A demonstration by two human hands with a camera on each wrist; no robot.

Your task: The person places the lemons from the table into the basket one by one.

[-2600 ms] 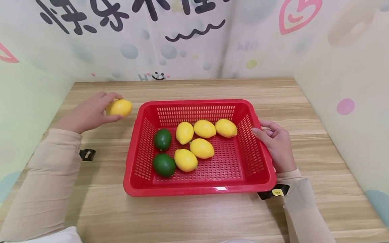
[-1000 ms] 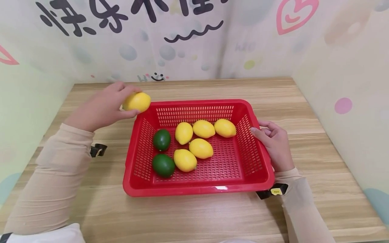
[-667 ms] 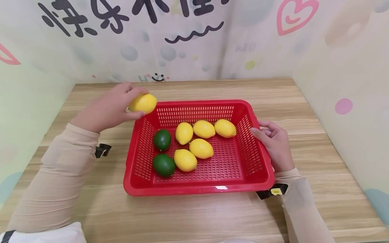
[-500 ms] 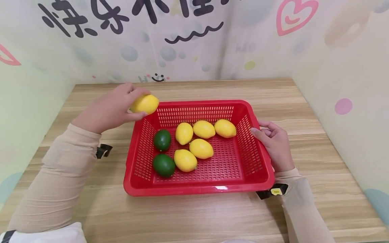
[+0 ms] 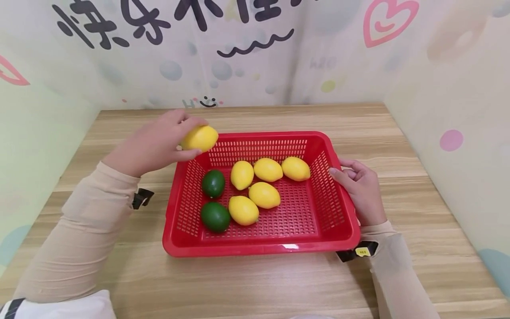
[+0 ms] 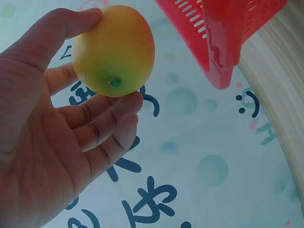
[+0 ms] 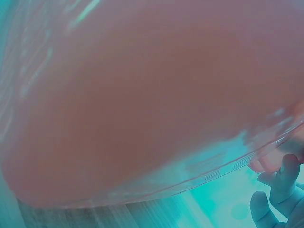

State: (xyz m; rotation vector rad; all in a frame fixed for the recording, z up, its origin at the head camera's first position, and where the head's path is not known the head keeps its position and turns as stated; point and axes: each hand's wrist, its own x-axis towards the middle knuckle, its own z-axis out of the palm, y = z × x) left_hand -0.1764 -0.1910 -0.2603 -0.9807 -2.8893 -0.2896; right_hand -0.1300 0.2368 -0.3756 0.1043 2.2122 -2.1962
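My left hand (image 5: 159, 142) pinches a yellow lemon (image 5: 201, 138) between thumb and fingers, over the back left corner of a red plastic basket (image 5: 255, 250). The left wrist view shows the lemon (image 6: 114, 50) end-on, with a greenish tip and the thumb across its side. On the basket's right side my right hand (image 5: 363, 190) grips the rim, thumb on top and fingers outside. Inside the basket lie several yellow lemons (image 5: 264, 195) and two dark green fruits (image 5: 215, 217) along its left. The basket's wall (image 7: 118, 95) fills most of the right wrist view, blurred.
The basket stands on a wood-grain table (image 5: 255, 288). Behind it and at both sides rise pale walls (image 5: 255, 79) with printed bubbles and lettering. A black wrist-camera mount (image 5: 357, 251) on the right arm sits near the basket's front right corner.
My left hand has carried the lemon rightward from beside the basket to over its back left corner. The right hand and the basket have stayed in place.
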